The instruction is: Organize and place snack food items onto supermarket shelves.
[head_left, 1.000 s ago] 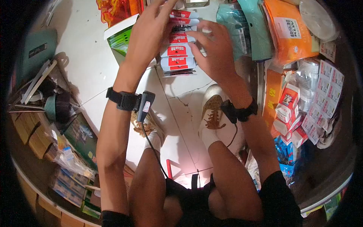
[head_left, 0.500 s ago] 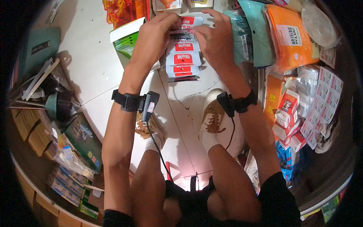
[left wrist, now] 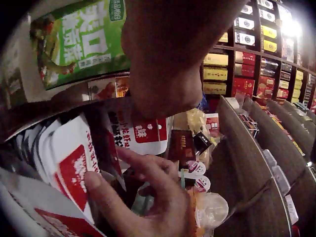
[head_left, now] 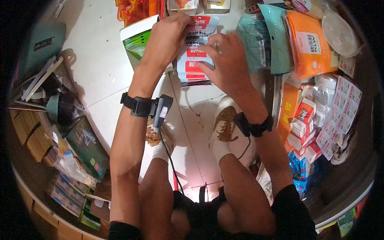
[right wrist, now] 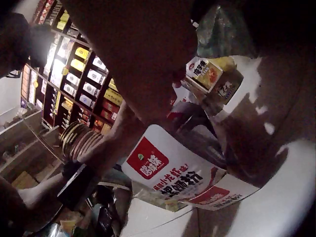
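A row of white packets with red labels [head_left: 192,71] stands packed together on the floor in front of me. My left hand [head_left: 167,40] is bent over their far left side, its fingertips hidden. At the right side is my right hand [head_left: 230,62], thumb and index finger spread apart over the packets' tops. In the left wrist view, the right thumb rests on a white packet [left wrist: 74,168], and the index finger touches a darker packet [left wrist: 109,143] behind it. A white carton with a red logo [right wrist: 173,170] shows in the right wrist view.
A box of green packets [head_left: 138,42] stands left of the row, near a red-orange bag [head_left: 140,10]. Teal bags [head_left: 276,40] and an orange package [head_left: 308,48] lie on the right. Small red-and-white boxes [head_left: 303,120] are nearer. My shoes [head_left: 224,124] rest on the tiles.
My right hand has come back from the far part of the row toward its near end. The left hand's fingers, stretched forward earlier, now bend down at the far left side.
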